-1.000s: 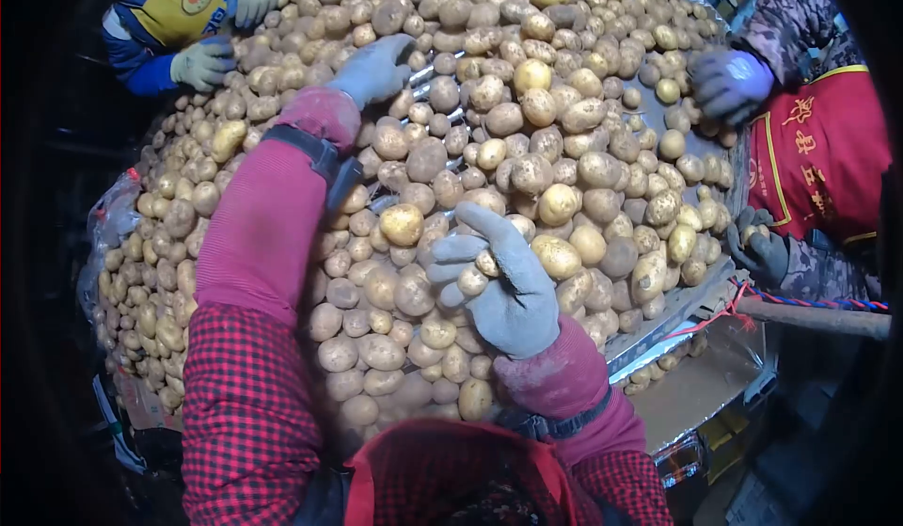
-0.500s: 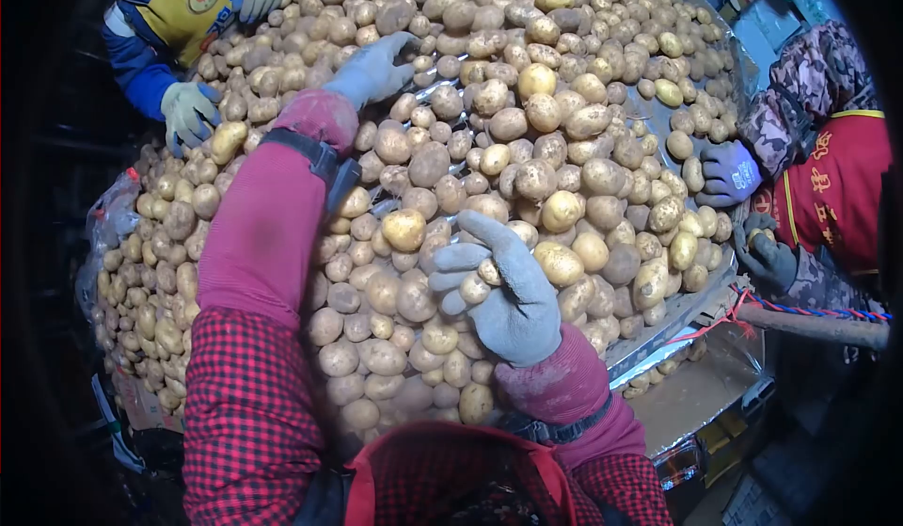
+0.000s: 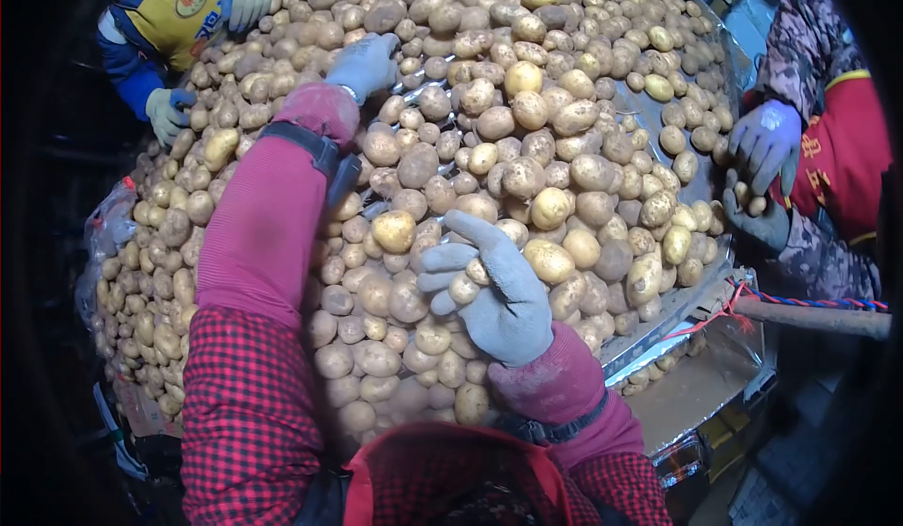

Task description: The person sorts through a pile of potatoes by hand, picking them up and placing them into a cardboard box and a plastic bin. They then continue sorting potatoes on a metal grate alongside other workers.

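Head view: right hand (image 3: 494, 291) clamps small potatoes (image 3: 464, 287); left hand (image 3: 362, 63) rests spread on the pile beyond. Keep fingers curled so none drop.

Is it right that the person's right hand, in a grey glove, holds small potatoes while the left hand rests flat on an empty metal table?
Not quite. In the head view the right hand holds small potatoes, but the left hand rests on a table heaped with potatoes.
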`<state>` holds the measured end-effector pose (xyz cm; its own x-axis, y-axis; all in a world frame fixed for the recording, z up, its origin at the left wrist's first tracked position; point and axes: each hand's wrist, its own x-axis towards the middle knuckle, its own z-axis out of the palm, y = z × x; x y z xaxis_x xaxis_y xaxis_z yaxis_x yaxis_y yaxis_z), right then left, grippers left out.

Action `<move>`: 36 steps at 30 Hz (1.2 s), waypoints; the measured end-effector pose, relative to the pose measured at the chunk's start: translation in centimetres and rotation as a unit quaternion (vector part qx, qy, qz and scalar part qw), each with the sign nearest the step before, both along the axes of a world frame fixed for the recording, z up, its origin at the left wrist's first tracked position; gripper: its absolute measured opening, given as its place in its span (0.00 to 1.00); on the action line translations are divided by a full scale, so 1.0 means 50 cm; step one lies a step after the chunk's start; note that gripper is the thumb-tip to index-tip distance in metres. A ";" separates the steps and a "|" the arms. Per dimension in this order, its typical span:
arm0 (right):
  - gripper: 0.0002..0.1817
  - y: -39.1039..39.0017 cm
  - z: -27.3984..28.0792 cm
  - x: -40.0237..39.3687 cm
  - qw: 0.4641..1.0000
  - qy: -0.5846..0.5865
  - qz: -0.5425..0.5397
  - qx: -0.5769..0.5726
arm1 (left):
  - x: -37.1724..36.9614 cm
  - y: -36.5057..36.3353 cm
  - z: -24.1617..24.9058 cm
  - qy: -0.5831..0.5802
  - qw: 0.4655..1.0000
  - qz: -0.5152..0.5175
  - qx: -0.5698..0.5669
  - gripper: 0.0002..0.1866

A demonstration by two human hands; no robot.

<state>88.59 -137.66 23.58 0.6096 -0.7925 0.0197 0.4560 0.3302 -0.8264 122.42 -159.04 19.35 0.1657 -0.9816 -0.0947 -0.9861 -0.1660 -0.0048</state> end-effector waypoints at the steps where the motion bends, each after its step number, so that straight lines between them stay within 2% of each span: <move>1: 0.27 0.001 -0.001 0.001 1.000 -0.009 -0.009 0.011 | 0.001 0.003 0.002 -0.002 1.000 -0.025 -0.016 0.18; 4: 0.27 -0.002 0.003 -0.005 1.000 0.005 -0.008 -0.016 | -0.002 0.011 0.011 0.005 0.997 -0.068 -0.040 0.17; 7: 0.28 0.000 0.000 -0.001 1.000 -0.018 -0.014 -0.003 | -0.010 0.019 0.024 0.046 0.999 -0.026 -0.005 0.19; 9: 0.28 0.001 0.001 -0.003 1.000 -0.019 -0.008 0.007 | -0.005 0.029 0.026 0.150 0.988 -0.005 0.016 0.26; 10: 0.28 0.001 0.000 -0.004 1.000 -0.019 -0.001 0.019 | -0.017 0.036 0.029 0.149 0.989 -0.007 0.018 0.26; 13: 0.28 0.000 0.004 -0.002 0.998 -0.036 0.002 0.048 | -0.050 0.054 0.034 0.065 0.998 -0.014 0.018 0.39; 16: 0.28 0.002 -0.002 -0.005 0.999 -0.025 0.016 0.028 | -0.060 0.064 0.053 0.067 0.995 -0.069 0.031 0.40; 18: 0.28 0.003 0.004 -0.003 1.000 -0.015 0.010 0.025 | -0.080 0.066 0.062 0.066 0.993 -0.091 0.046 0.37; 20: 0.28 0.005 0.007 -0.003 1.000 -0.006 0.009 0.020 | -0.085 0.057 0.052 0.011 0.994 -0.100 0.042 0.34; 22: 0.29 0.003 0.009 -0.003 0.999 -0.021 0.013 0.037 | -0.100 0.052 0.043 0.017 0.996 -0.081 0.027 0.33; 24: 0.28 0.009 -0.003 -0.001 0.998 -0.043 0.031 0.037 | -0.098 0.042 0.040 0.037 0.997 -0.070 0.012 0.29; 26: 0.27 0.011 -0.012 0.002 0.982 -0.115 0.023 0.147 | -0.055 0.032 -0.027 0.025 0.991 -0.104 -0.080 0.25; 27: 0.27 0.011 -0.014 0.006 0.982 -0.129 0.047 0.130 | -0.064 0.036 -0.012 -0.008 0.994 -0.090 -0.055 0.24; 28: 0.26 0.014 -0.017 0.004 0.978 -0.146 0.028 0.144 | -0.080 0.043 -0.002 -0.033 0.996 -0.079 -0.027 0.23; 30: 0.25 0.011 -0.005 0.008 0.975 -0.161 0.011 0.155 | -0.096 0.051 0.025 -0.003 0.998 -0.062 0.031 0.22; 32: 0.23 0.016 0.019 0.004 0.996 -0.031 -0.020 0.077 | -0.100 0.071 0.034 0.010 0.998 -0.056 0.034 0.22; 34: 0.23 0.013 0.015 0.004 0.991 -0.078 -0.007 0.111 | -0.097 0.079 0.046 0.018 0.997 -0.058 0.040 0.22; 36: 0.23 0.010 0.015 0.000 0.956 -0.154 0.008 0.249 | -0.094 0.085 0.056 0.048 0.996 -0.061 0.046 0.20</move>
<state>88.60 -137.17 24.32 0.6485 -0.7402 -0.1779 0.6433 0.6577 -0.3919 117.74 -154.78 22.13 0.0306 -0.9802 -0.1957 -0.9956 -0.0472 0.0807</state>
